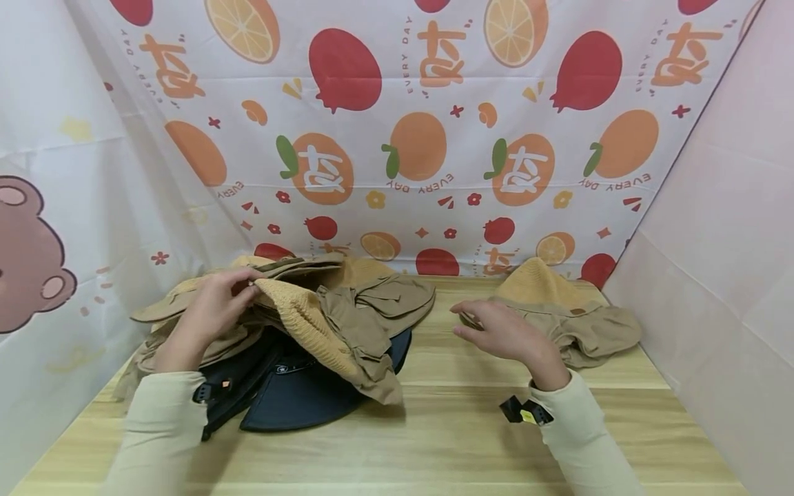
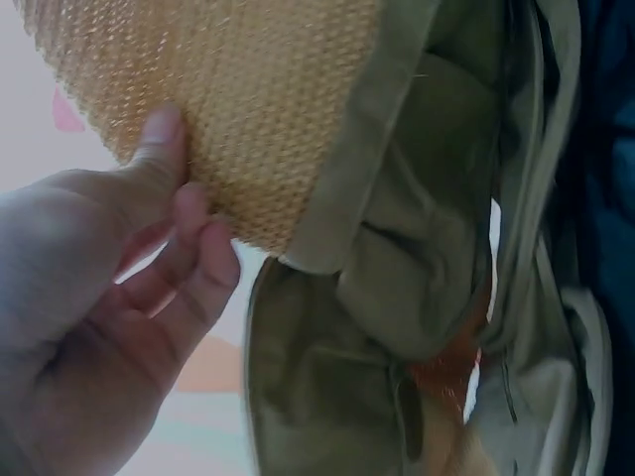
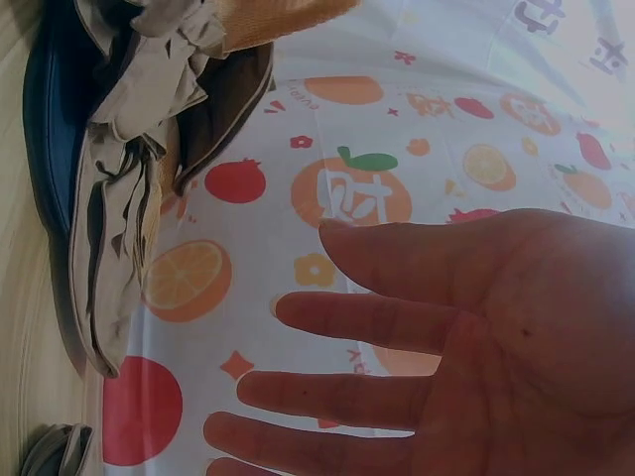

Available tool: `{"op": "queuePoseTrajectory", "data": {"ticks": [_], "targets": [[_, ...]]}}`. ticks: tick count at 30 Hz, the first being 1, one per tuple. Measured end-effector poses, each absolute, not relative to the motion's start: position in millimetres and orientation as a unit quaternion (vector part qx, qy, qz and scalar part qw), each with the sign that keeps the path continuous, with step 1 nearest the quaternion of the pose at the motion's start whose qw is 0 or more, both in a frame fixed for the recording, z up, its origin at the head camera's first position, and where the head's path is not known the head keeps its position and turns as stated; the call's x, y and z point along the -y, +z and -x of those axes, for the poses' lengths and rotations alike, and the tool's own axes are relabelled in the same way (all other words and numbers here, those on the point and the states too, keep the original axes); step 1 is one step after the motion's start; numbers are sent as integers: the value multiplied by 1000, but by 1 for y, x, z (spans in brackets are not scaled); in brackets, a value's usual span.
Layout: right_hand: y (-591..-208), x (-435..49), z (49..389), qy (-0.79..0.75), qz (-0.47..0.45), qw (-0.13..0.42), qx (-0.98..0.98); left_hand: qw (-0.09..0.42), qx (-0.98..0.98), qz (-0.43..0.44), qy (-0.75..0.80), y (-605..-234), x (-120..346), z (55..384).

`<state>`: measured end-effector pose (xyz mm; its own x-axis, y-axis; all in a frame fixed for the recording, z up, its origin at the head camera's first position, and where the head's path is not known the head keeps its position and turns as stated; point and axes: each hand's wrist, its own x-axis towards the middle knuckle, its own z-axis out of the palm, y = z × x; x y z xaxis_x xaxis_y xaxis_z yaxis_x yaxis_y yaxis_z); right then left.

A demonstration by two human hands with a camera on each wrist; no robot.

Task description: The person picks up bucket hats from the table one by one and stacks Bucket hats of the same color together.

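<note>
My left hand (image 1: 214, 306) pinches the edge of a sun hat's yellow woven crown (image 1: 294, 306), lifting it above the pile at the left. In the left wrist view the thumb and fingertips hold that woven part (image 2: 268, 109), and a khaki cloth band (image 2: 347, 178) borders it. The hat's khaki brim (image 1: 366, 344) hangs down to the right, crumpled. My right hand (image 1: 502, 331) hovers over the table's right side, nearest to another yellow and khaki hat. Its fingers (image 3: 337, 397) are spread and straight in the right wrist view, with nothing held.
Beneath the lifted hat lie more khaki hats (image 1: 217, 344) and a dark navy brim (image 1: 304, 399). Another hat with a yellow crown (image 1: 536, 282) and khaki brim rests at the back right. Fruit-printed cloth (image 1: 415, 151) hangs behind the wooden table (image 1: 471, 441).
</note>
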<state>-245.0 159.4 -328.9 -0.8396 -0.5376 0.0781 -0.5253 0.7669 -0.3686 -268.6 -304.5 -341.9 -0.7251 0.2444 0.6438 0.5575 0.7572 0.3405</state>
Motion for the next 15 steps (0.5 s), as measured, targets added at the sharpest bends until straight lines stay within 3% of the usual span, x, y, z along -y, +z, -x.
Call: {"op": "queuePoseTrajectory", "data": {"ticks": [9,15], "targets": [[-328,-160,245,-184,280,17,-942,380,862,232,-243,-338,268,268],[-326,-158,243,-181,286,24,-941,407,863,214,-212,-337,248,268]]}}
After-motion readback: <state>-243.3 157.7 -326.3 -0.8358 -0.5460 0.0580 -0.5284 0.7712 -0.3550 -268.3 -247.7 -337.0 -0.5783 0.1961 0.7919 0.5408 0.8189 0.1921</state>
